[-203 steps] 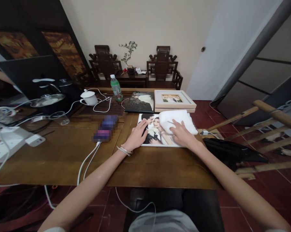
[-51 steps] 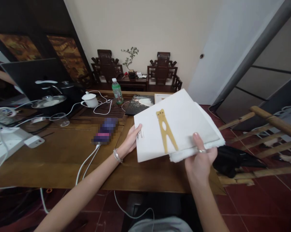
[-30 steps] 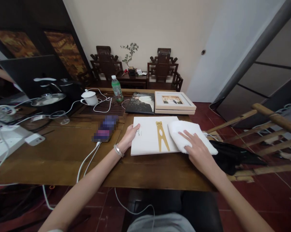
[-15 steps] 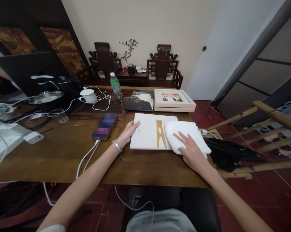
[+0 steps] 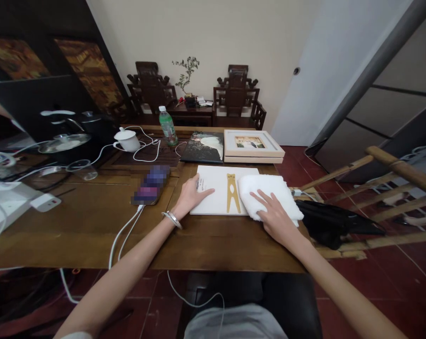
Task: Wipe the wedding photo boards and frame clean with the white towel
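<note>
A thin white board (image 5: 213,188), perhaps a book or album, lies flat on the wooden table before me. It bears small dark print on its left and a long gold cat-shaped figure (image 5: 231,193) near its middle. My left hand (image 5: 189,195) grips the board's left edge, thumb across the top face and fingers along the side. A folded white towel (image 5: 283,188) covers the board's right end. On that towel my right hand (image 5: 274,214) lies flat with fingers spread. The covered part of the board is hidden.
Behind the board are a dark photo panel (image 5: 203,147) and pale picture frames (image 5: 253,145). To the left lie a phone (image 5: 151,186) with white cables, a plastic cup (image 5: 82,170), a lidded mug (image 5: 127,140), a green bottle (image 5: 168,126) and a power strip (image 5: 8,202).
My left hand has shifted slightly, its thumb now reaching farther across the board. My right hand remains spread on the towel. The whole view has moved slightly.
</note>
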Demonstrator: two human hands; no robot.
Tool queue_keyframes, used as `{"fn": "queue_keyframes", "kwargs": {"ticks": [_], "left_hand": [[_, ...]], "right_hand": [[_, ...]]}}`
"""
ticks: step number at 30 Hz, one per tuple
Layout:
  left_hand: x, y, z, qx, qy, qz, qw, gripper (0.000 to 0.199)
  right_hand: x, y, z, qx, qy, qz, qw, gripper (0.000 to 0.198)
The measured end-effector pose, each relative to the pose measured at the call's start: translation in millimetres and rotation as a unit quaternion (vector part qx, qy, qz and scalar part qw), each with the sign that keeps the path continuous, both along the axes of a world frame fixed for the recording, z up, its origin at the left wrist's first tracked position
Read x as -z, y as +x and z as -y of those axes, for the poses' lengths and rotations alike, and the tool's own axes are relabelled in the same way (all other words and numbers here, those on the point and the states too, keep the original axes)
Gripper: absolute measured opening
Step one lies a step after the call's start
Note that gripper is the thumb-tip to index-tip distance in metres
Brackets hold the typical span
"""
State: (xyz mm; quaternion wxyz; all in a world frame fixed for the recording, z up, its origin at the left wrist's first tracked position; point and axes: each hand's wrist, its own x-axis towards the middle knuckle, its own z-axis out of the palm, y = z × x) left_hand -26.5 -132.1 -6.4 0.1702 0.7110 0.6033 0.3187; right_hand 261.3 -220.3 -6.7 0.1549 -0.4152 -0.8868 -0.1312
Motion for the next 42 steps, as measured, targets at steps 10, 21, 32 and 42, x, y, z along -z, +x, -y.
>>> {"fn": "queue_keyframes", "kwargs": {"ticks": [10, 21, 32, 42], "left_hand": [[2.9, 6, 4, 0.019, 0.027, -0.032, 0.999, 0.04], [17.3, 8, 4, 0.021, 0.058, -0.092, 0.994, 0.042], [29.4, 5, -11, 0.146, 0.068, -0.065, 0.985, 0.042], [31.9, 7, -11, 0.142, 0.044, -0.083, 0.985, 0.051]], "right_hand": [[0, -1, -1, 0.009, -0.012, 0.01, 1.0, 0.038], [-1, 1, -2, 0.008, -0.035, 0.011, 0.999, 0.039], [-24, 0, -68, 0.062, -0.144, 0.025, 0.987, 0.049], [-20, -5, -6, 0.015, -0.118, 0.039, 0.992, 0.05]]}}
